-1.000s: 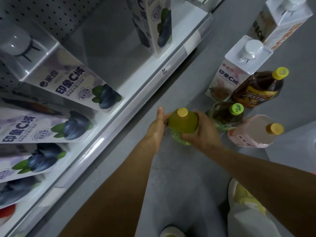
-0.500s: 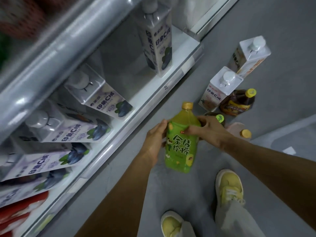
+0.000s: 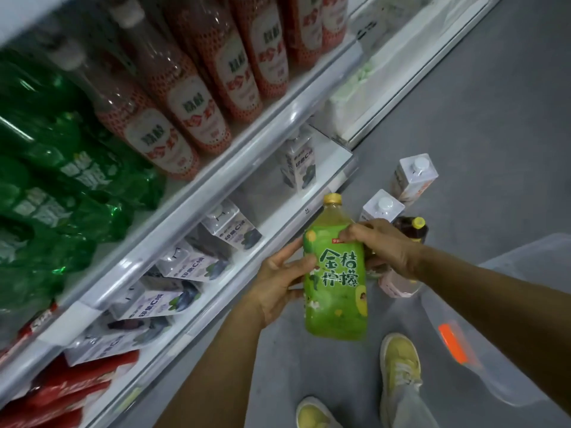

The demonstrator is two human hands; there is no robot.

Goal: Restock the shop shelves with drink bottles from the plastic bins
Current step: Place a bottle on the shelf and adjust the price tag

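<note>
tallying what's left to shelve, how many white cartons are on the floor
2. One carton stands farthest up the aisle; the other carton stands just nearer, beside the brown bottle. The right hand and green bottle could hide more.

Dark brown yellow-capped bottle (image 3: pixel 414 233) and pale pink bottle (image 3: pixel 398 285) sit mostly hidden behind right hand (image 3: pixel 386 248) and green-labelled plastic drink bottle (image 3: pixel 335 288). Green plastic bottles (image 3: pixel 61 180) on upper shelf (image 3: pixel 216 179) blurred, cut by left edge. Clear plastic bin (image 3: pixel 494 350) smeared, cut by right edge.

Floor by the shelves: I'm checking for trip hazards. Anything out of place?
Yes. Two white square cartons, a brown yellow-capped bottle and a pink bottle stand loose on the grey floor, not on a shelf.
</note>
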